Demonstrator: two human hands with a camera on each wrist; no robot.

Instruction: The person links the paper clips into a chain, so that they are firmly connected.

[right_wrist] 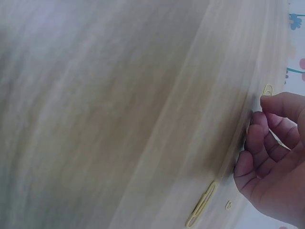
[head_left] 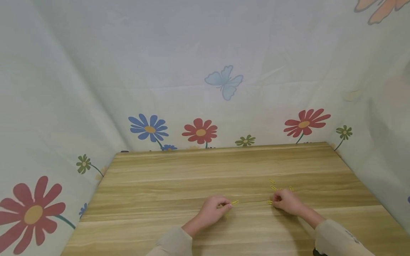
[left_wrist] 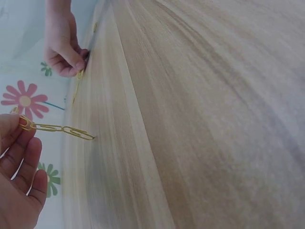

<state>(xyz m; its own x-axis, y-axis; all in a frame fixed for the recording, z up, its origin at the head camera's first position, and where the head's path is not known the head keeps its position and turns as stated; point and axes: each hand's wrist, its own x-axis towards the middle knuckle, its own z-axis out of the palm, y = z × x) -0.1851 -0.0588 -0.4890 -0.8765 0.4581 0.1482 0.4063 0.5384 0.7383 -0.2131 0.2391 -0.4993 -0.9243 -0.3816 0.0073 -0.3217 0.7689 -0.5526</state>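
My left hand [head_left: 212, 212] pinches one end of a short chain of linked yellow paper clips [left_wrist: 49, 128]; in the left wrist view the chain hangs from thumb and finger down toward the wooden table [head_left: 179, 188]. To its right, my right hand [head_left: 287, 202] pinches a single yellow paper clip [right_wrist: 268, 89] between thumb and index finger, low over the table, the other fingers curled in. Loose yellow paper clips [head_left: 272, 181] lie just behind and beside the right hand, one of them [right_wrist: 201, 204] large in the right wrist view. The two hands are apart.
Behind the table's far edge [head_left: 224, 147] hangs a pale cloth printed with flowers and a butterfly [head_left: 225, 82]. Similar cloth stands along the left and right sides. A small dark object [head_left: 124, 152] is at the back left corner.
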